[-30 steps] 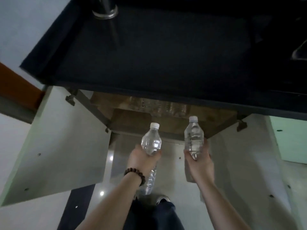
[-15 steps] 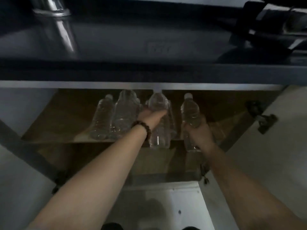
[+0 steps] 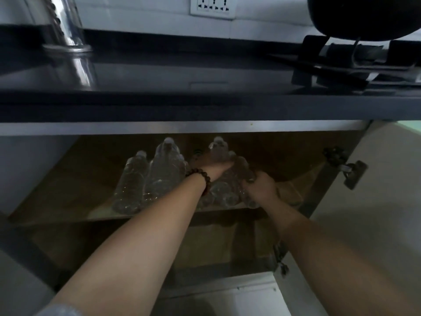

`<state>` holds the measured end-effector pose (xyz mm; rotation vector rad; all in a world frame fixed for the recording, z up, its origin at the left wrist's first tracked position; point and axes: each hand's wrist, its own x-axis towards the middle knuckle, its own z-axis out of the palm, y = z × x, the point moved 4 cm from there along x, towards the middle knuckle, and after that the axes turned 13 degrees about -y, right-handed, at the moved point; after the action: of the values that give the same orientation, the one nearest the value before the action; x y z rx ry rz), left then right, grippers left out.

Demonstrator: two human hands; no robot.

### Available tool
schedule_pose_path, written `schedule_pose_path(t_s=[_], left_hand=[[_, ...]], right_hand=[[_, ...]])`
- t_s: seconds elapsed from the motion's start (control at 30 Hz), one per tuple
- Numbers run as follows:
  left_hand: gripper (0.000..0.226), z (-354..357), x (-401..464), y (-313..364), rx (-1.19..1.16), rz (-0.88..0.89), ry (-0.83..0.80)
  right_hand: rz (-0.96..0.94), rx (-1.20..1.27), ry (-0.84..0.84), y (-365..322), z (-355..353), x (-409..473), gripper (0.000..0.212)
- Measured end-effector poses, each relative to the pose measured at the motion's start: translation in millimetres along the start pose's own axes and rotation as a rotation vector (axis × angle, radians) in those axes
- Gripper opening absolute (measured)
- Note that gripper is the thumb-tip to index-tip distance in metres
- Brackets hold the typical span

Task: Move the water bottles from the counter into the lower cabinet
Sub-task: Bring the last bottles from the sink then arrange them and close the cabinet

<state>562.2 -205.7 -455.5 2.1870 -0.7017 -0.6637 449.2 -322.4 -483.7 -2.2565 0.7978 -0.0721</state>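
Both my arms reach into the open lower cabinet, where several clear water bottles stand on the wooden shelf (image 3: 68, 197). My left hand (image 3: 215, 169), with a bead bracelet on its wrist, grips a bottle (image 3: 218, 149) deep on the shelf. My right hand (image 3: 259, 188) grips another bottle (image 3: 242, 165) just to the right of it, near the shelf's front edge. Two more bottles (image 3: 164, 169) stand to the left of my left arm. The dim light blurs the bottles' outlines.
The dark counter (image 3: 182, 87) overhangs the cabinet. A shiny metal post (image 3: 66, 26) stands on it at the left and a gas stove (image 3: 341, 65) with a black pot at the right. The right cabinet door (image 3: 376, 201) is swung open on its hinge (image 3: 348, 169).
Both hands have carried their bottles from in front of the cabinet onto the shelf and pushed them further in beside the standing bottles. My view has dropped and come closer.
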Motion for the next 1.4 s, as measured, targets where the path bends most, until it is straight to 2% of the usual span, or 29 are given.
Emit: schedule_pose_path(t_s=[0.13, 0.27, 0.4, 0.43, 0.5, 0.57, 0.6, 0.63, 0.7, 0.77, 0.83, 0.93, 1.07, 1.4], left_hand=[[0.088, -3, 5, -8, -0.024, -0.039, 0.05], [0.061, -14, -17, 1, -0.013, -0.021, 0.076], [0.046, -35, -40, 2, -0.001, 0.071, 0.075], [0.044, -43, -49, -5, -0.013, 0.081, 0.103], [0.045, -67, -72, -25, 0.048, 0.106, 0.26], [0.043, -94, -102, -53, 0.114, 0.121, 0.411], [0.045, -106, -113, -70, 0.124, 0.1, 0.434], [0.052, -116, -121, -91, 0.12, 0.047, 0.415], [0.078, -124, -131, -127, 0.061, -0.107, 0.264], [0.103, -114, -133, -151, -0.015, -0.201, 0.092], [0.114, -99, -130, -158, -0.008, -0.194, 0.024], [0.101, -93, -122, -155, 0.004, -0.165, 0.072], [0.091, -92, -117, -158, 0.016, -0.122, 0.143], [0.087, -75, -104, -152, 0.007, -0.072, 0.144]], right_hand=[[0.0, -0.089, 0.048, -1, 3, 3, 0.032], [-0.01, -0.121, -0.017, -1, 8, 3, 0.037], [-0.109, -0.139, 0.021, -13, 8, -5, 0.062], [-0.158, -0.123, 0.043, -21, 6, -12, 0.06], [-0.258, -0.068, 0.072, -38, 4, -26, 0.056], [-0.362, -0.074, 0.081, -56, 5, -38, 0.064], [-0.404, -0.114, 0.071, -65, 8, -43, 0.069], [-0.429, -0.174, 0.051, -73, 14, -44, 0.074], [-0.41, -0.257, -0.005, -82, 27, -42, 0.08], [-0.336, -0.209, -0.028, -80, 39, -35, 0.071], [-0.304, -0.141, 0.004, -74, 47, -30, 0.058], [-0.326, -0.185, 0.046, -74, 49, -25, 0.05], [-0.345, -0.241, 0.054, -75, 47, -27, 0.05], [-0.308, -0.226, 0.051, -61, 27, -31, 0.045]])
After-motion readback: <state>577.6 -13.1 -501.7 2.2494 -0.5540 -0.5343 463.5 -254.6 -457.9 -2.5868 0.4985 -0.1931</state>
